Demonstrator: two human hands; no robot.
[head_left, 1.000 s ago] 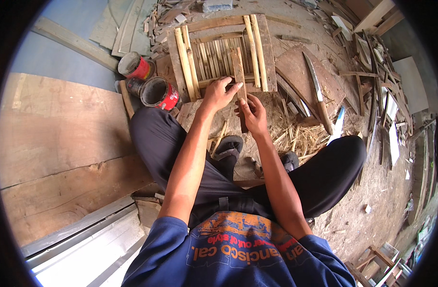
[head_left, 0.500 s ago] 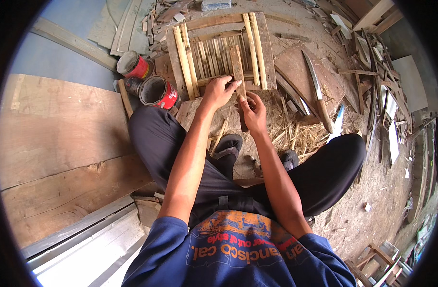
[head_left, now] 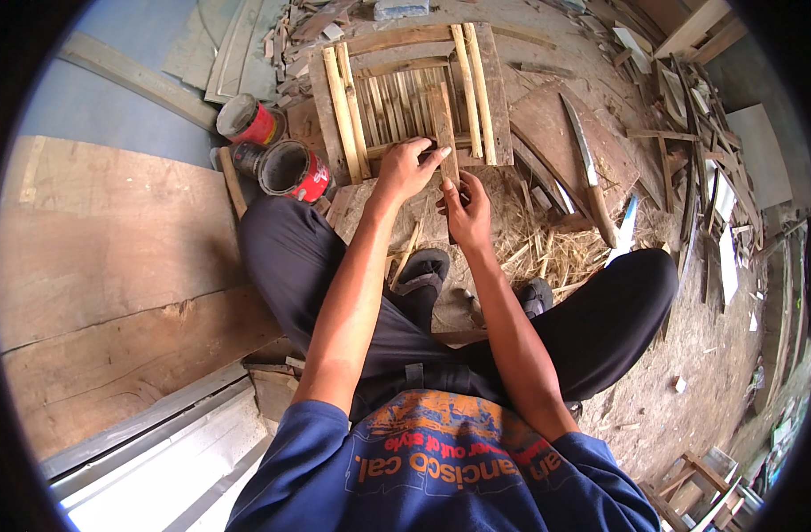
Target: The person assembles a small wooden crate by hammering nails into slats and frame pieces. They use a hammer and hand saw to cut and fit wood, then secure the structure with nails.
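A narrow brown wooden slat is held between my two hands, its far end lying over a frame with a panel of thin sticks. My left hand is closed on the slat's middle, thumb along its face. Lower down, my right hand grips the near part, with the thumb on top and the fingers partly hidden beneath. Pale round sticks lie in pairs along both sides of the frame, which rests on a wooden board.
Red cans stand left of the frame. A long-bladed knife with a wooden handle lies on a brown board at right. Shavings cover the floor near my shoes. Scrap wood is heaped at far right.
The slat has shifted slightly to the right at its far end. My right hand has turned a little, its fingers now curled further around the slat's near part.
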